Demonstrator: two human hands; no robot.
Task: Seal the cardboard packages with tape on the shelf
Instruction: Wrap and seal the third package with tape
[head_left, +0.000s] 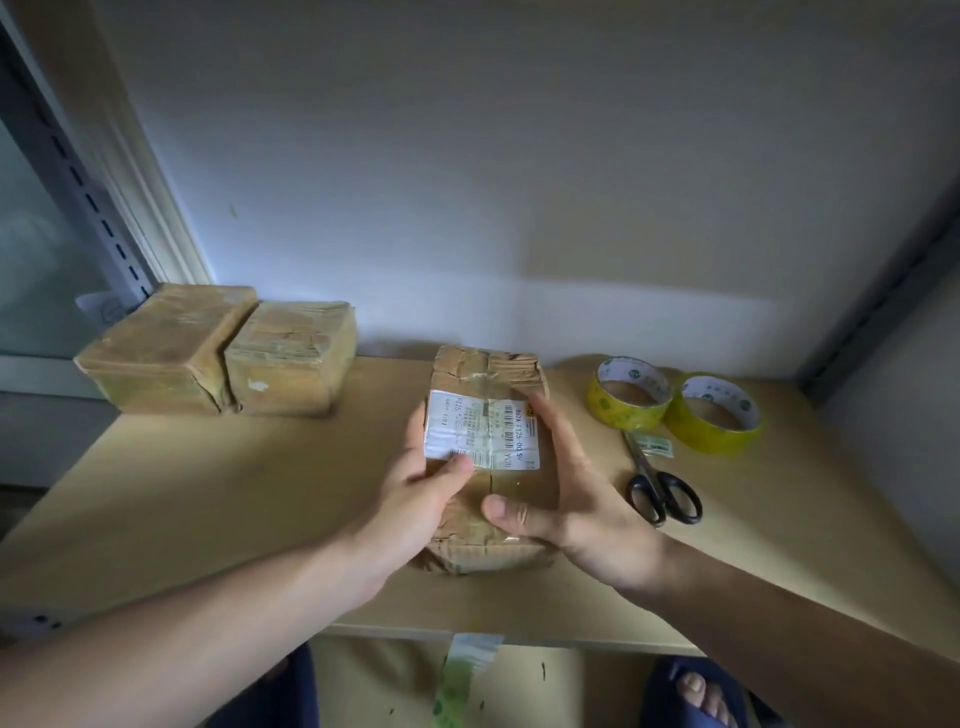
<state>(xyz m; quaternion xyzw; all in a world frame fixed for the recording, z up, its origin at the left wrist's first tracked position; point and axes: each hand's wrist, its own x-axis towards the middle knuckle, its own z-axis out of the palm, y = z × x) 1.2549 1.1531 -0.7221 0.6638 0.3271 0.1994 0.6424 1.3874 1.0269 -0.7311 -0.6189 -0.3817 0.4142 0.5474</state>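
Both hands are clasped on one cardboard package at the middle of the shelf. The left hand is curled round its left side, thumb pressed on the corner of the white label; the right hand is wrapped round the right side, thumb laid across the near top face and fingers run along the edge. The package is probably held this way so that it can be steadied and squared before taping, though whether it rests on the board or is lifted slightly cannot be told.

Its long axis is run away from the person, toward the wall, with the crumpled far end pointed at the wall and the near end at the shelf's front edge. The label is set face up, its print turned sideways.

Two tape rolls are laid flat just to the right, touching each other, and scissors are placed near them, handles toward the person, presumably for easy reach by the right hand. Two wrapped packages are pushed side by side to the far left, seemingly out of the way.
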